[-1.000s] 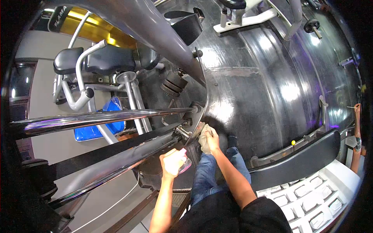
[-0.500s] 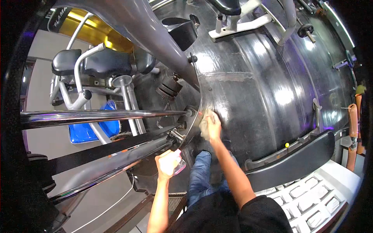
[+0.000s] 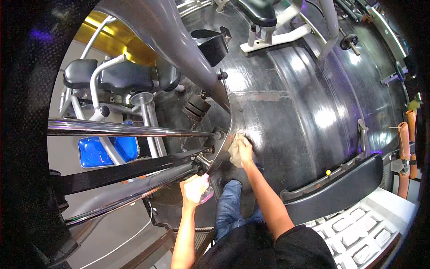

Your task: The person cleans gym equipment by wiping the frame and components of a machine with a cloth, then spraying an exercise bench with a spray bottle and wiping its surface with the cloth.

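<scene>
Compared with half a second ago, the right hand (image 3: 244,151) has slid a little towards six o'clock, taking the pale cloth (image 3: 235,155) back along the curved edge of the machine's metal plate (image 3: 222,145), while the left hand (image 3: 192,190) has hardly shifted. From where the person stands, the cloth is close to twelve o'clock, bunched under closed fingers and against or just beside that edge (I can't quite tell which from here). Rubbing at the edge looks to me like the step in hand. Another pass would call for a snug hold on the cloth, following the curve and staying clear of the chrome rod (image 3: 134,130) that comes in from ten o'clock. Over at half past ten, the left hand is wrapped around a clear spray bottle (image 3: 206,196) with a pink top, held apart from the cloth. Its lower part looks pinkish; whether that's liquid or plastic, I can't say. Round at three o'clock, a white panel (image 3: 347,232) shows rows of cell-like shapes, contents unclear.
</scene>
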`<state>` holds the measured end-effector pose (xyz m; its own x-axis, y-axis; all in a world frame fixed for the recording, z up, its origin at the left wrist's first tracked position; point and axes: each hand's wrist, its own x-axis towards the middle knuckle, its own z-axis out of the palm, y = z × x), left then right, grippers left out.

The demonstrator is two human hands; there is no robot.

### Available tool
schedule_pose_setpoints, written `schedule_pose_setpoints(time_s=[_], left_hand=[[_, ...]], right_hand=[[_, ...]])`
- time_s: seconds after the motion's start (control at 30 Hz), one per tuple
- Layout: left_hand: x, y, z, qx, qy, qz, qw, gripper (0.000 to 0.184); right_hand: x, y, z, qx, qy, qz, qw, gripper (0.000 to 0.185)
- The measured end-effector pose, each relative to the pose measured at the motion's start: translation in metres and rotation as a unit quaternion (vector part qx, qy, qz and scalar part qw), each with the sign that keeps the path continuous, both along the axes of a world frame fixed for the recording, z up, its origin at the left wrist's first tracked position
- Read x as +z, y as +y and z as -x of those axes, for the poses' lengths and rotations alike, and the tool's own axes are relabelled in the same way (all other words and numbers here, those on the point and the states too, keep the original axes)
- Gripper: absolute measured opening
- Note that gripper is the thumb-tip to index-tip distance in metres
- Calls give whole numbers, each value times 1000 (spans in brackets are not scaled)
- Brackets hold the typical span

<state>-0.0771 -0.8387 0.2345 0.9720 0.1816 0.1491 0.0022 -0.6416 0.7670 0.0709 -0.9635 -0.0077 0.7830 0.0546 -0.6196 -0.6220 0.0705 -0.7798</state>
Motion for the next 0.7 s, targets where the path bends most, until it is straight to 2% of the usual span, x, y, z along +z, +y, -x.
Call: schedule_pose_setpoints(time_s=[0.03, 0.13, 0.2, 0.23, 0.27, 0.37, 0.43, 0.7], left_hand=[[0, 0, 0, 3, 0, 1, 1000, 24], [-1, 1, 1, -1, -1, -9, 1000, 24], [-1, 1, -1, -10, -3, -22, 1000, 24], [1, 0, -2, -8, -4, -15, 1000, 24], [2, 0, -2, -7, -5, -9, 1000, 24], [4, -2, -2, 8, 15, -9, 1000, 24], [2, -2, -2, 1, 7, -21, 1000, 23], [3, -3, -2, 8, 1, -15, 1000, 23]], right_hand=[[8, -2, -12, -9, -14, -54, 998, 33], [55, -7, -22, -4, -46, 1, 999, 34], [87, -10, -12, 1, -135, 35, 990, 35], [120, -14, -3, -3, -73, -49, 996, 36], [127, -13, 11, -12, -85, -74, 994, 40], [128, -12, 58, 24, -92, -84, 992, 45], [123, -10, 73, 39, -86, -87, 992, 42], [113, -11, 4, -23, -118, -23, 993, 35]])
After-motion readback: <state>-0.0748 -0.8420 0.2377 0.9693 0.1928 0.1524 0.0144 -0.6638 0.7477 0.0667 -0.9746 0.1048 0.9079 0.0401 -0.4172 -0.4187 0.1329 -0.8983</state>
